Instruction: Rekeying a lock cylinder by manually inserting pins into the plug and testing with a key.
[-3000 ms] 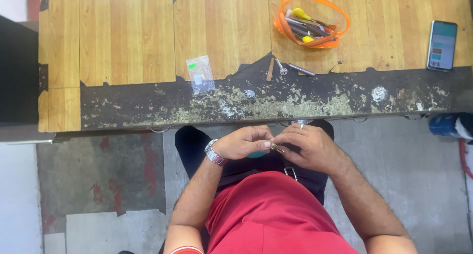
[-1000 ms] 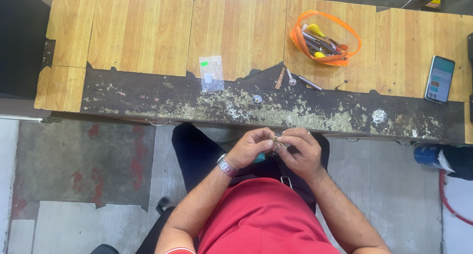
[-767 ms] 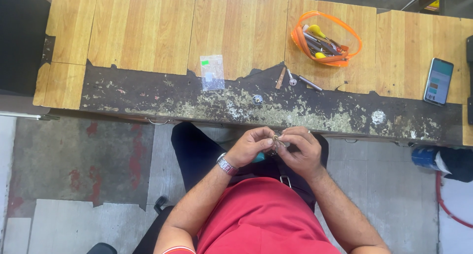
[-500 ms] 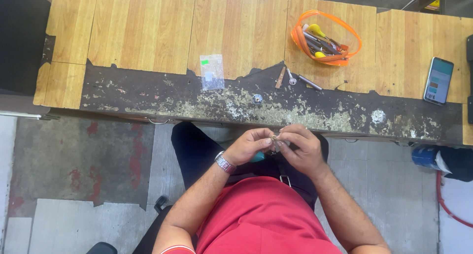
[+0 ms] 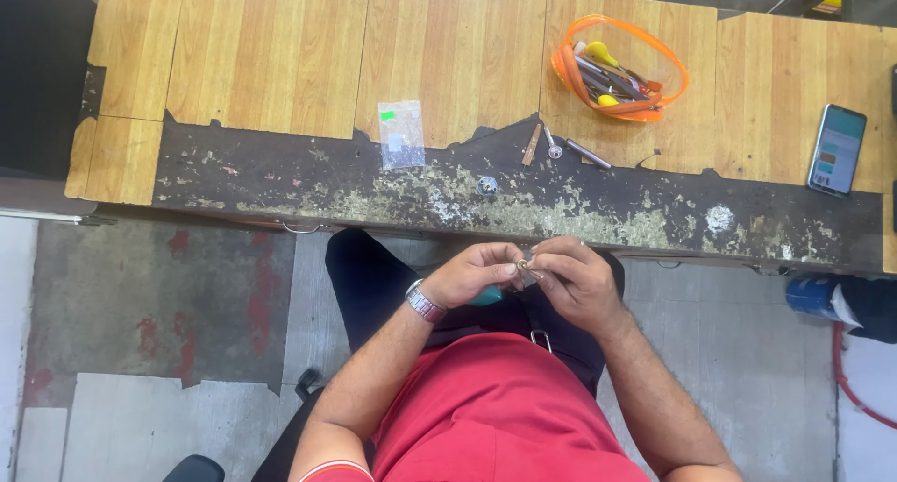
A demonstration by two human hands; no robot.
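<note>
My left hand (image 5: 478, 272) and my right hand (image 5: 572, 278) meet over my lap, just below the front edge of the workbench (image 5: 280, 174). Both pinch one small metal part (image 5: 524, 266) between their fingertips; its shape is too small to tell. A teal object (image 5: 487, 297) peeks out under my left hand. A metal watch sits on my left wrist.
On the bench lie a small clear plastic bag (image 5: 401, 134), a small metal piece (image 5: 487, 185), a few slim tools (image 5: 561, 148), an orange tray (image 5: 619, 68) of hand tools and a phone (image 5: 836, 149). A blue object (image 5: 815, 296) and red hose (image 5: 846, 389) lie on the floor at right.
Three seconds ago the view sat a little differently over the bench. Since a second ago my hands stay together on the small part, with only slight finger shifts.
</note>
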